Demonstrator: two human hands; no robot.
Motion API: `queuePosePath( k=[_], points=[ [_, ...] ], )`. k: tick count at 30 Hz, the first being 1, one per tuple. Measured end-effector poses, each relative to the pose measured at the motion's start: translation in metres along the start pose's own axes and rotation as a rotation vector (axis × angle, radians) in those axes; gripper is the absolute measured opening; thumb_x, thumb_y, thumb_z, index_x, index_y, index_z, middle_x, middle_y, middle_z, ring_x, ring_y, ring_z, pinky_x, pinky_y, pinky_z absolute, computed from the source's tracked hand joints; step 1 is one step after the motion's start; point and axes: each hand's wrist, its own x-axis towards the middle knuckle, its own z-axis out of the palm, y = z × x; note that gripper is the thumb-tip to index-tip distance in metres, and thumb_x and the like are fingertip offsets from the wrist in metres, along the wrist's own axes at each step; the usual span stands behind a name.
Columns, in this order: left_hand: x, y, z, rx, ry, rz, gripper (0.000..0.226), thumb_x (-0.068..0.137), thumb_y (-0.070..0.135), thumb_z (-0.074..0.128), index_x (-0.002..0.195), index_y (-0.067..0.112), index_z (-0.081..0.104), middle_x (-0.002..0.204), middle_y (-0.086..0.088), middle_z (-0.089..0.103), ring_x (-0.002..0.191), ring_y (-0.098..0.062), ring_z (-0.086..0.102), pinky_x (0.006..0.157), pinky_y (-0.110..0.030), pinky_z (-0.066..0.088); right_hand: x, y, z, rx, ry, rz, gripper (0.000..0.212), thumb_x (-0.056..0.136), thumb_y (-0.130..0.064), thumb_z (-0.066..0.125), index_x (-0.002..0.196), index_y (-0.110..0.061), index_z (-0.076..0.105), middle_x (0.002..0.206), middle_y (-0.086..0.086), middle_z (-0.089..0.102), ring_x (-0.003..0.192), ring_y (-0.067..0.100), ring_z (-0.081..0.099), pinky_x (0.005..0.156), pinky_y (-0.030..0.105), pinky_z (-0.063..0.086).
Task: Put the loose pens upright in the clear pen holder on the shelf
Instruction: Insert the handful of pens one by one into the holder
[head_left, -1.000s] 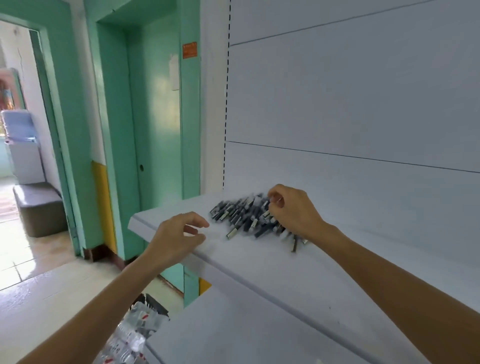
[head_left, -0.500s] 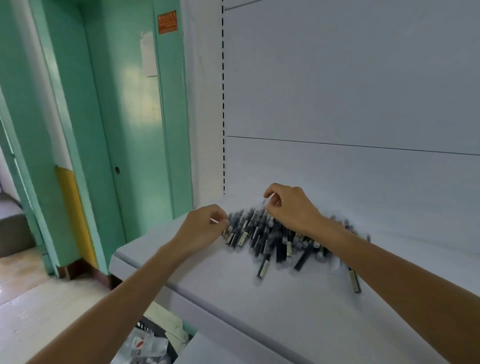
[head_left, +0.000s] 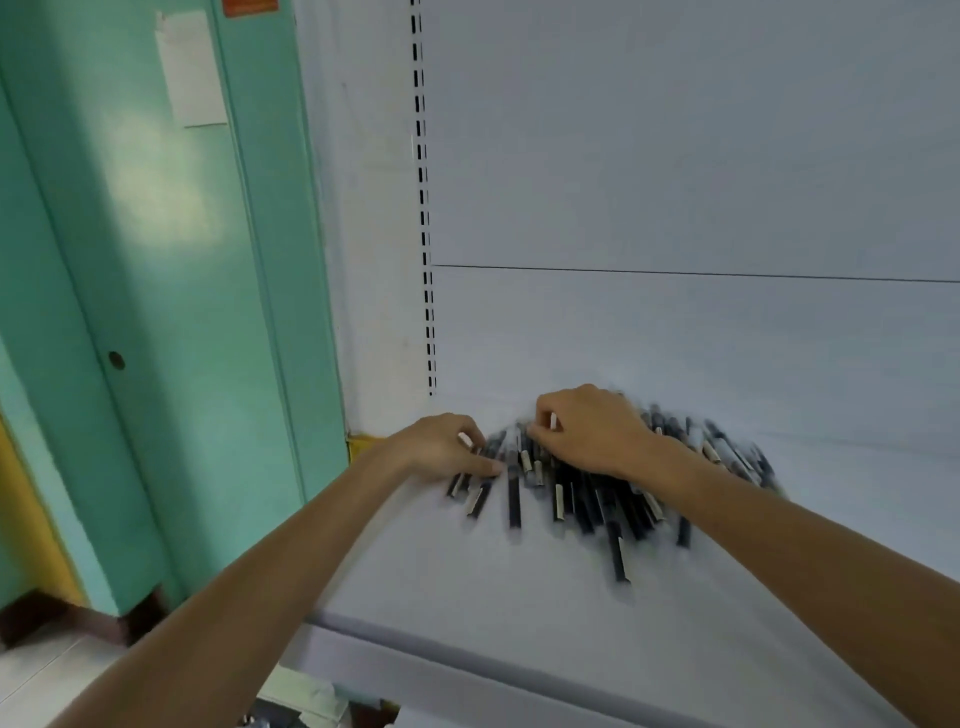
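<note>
Pens (head_left: 587, 499) lie in a loose dark heap on the white shelf (head_left: 441, 597), right of centre in the frame and close against the back panel (head_left: 675, 338). The clear pen holder is not in view, so its position cannot be stated.

The left hand (head_left: 441, 449) is at the heap's left edge with its fingers (head_left: 460, 423) curled. A white pen end shows between them and the thumb, so it appears to pinch one pen. The right hand (head_left: 592, 431) rests on top of the heap, fingers (head_left: 545, 405) curled down, with a white pen end pinched in the same way.

Judged step: gathering.

- Take a small bundle and line the pens up parallel, ends matching.
- Lift straight clear, so the neighbouring pens are not dragged.
- Several strays already point toward the shelf's front edge, lower in the frame, and could roll off.
</note>
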Motion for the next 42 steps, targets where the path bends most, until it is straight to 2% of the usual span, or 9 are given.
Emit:
queuePosePath(
  k=[4,8,12,16,21,26,29,35,42],
  points=[
    [-0.001,-0.007,-0.005,-0.031,0.009,0.025,0.033,0.093,0.042,0.050,0.114,0.019,0.058,0.107,-0.005,0.058,0.085,-0.016,0.054,0.064,-0.021,0.045,-0.001,-0.007,0.001,0.016,0.006,0.069,0.014,0.088,-0.029,0.054,0.093,-0.017,0.061,0.097,0.003,0.066,0.089,0.022,0.061,0.080,0.034,0.050],
    [-0.005,-0.010,-0.003,0.058,0.061,0.043,0.027,0.090,0.032,0.057,0.112,0.016,0.059,0.115,-0.005,0.058,0.100,-0.018,0.055,0.079,-0.023,0.041,-0.004,-0.013,0.002,0.052,0.033,0.134,0.016,0.086,-0.021,0.052,0.100,-0.015,0.056,0.096,0.005,0.065,0.085,0.023,0.060,0.074,0.032,0.049],
    [-0.013,-0.005,-0.008,-0.002,0.009,0.032,0.020,0.085,0.023,0.061,0.102,0.015,0.054,0.089,-0.004,0.054,0.067,-0.016,0.055,0.061,-0.021,0.043,-0.007,-0.017,0.003,0.140,0.074,0.175,0.024,0.086,-0.021,0.052,0.109,-0.013,0.048,0.089,0.007,0.064,0.082,0.024,0.060,0.072,0.034,0.051],
    [-0.023,-0.005,-0.010,0.097,-0.022,0.033,0.027,0.082,0.024,0.064,0.103,0.018,0.048,0.092,-0.001,0.047,0.081,-0.017,0.048,0.060,-0.021,0.036,-0.011,-0.022,0.001,0.242,0.154,0.180,0.029,0.087,-0.020,0.053,0.115,-0.013,0.047,0.085,0.008,0.065,0.080,0.024,0.062,0.074,0.039,0.054],
    [-0.033,-0.006,-0.001,0.191,0.014,0.022,0.028,0.086,0.020,0.055,0.067,0.015,0.034,0.072,0.000,0.036,0.066,-0.017,0.040,0.052,-0.023,0.028,-0.023,-0.029,0.003,0.295,0.290,0.135,0.027,0.090,-0.018,0.053,0.116,-0.011,0.051,0.080,0.004,0.064,0.075,0.019,0.060,0.072,0.037,0.052],
    [-0.040,-0.009,0.020,0.331,0.218,0.045,0.020,0.095,0.018,0.035,0.108,0.005,0.042,0.109,-0.013,0.055,0.099,-0.030,0.053,0.071,-0.031,0.034,-0.034,-0.033,-0.002,0.411,0.451,0.087,0.036,0.093,-0.018,0.054,0.127,-0.011,0.046,0.087,-0.003,0.057,0.068,0.007,0.052,0.072,0.025,0.049],
    [-0.041,-0.009,0.019,0.295,0.300,0.101,0.010,0.097,0.018,0.031,0.097,0.009,0.036,0.094,-0.012,0.055,0.080,-0.029,0.052,0.065,-0.033,0.035,-0.045,-0.030,-0.010,0.569,0.506,0.134,0.043,0.094,-0.015,0.052,0.135,-0.016,0.040,0.090,-0.004,0.055,0.064,0.007,0.055,0.063,0.019,0.048],
    [-0.063,0.030,0.024,0.216,0.537,0.381,0.014,0.101,0.030,0.025,0.094,0.018,0.029,0.065,0.002,0.045,0.061,-0.024,0.047,0.057,-0.032,0.034,-0.076,0.008,-0.036,0.743,0.646,0.326,0.049,0.091,-0.009,0.051,0.134,-0.029,0.041,0.093,0.004,0.056,0.071,0.025,0.063,0.066,0.038,0.057],
    [-0.080,0.120,0.063,-0.085,0.394,0.702,0.011,0.101,0.024,0.034,0.091,0.020,0.037,0.061,0.004,0.043,0.049,-0.010,0.038,0.046,-0.023,0.029,-0.147,0.068,-0.082,0.806,0.795,0.399,0.044,0.089,-0.002,0.050,0.127,-0.024,0.046,0.088,0.005,0.054,0.064,0.022,0.067,0.053,0.028,0.058]
  ],
)
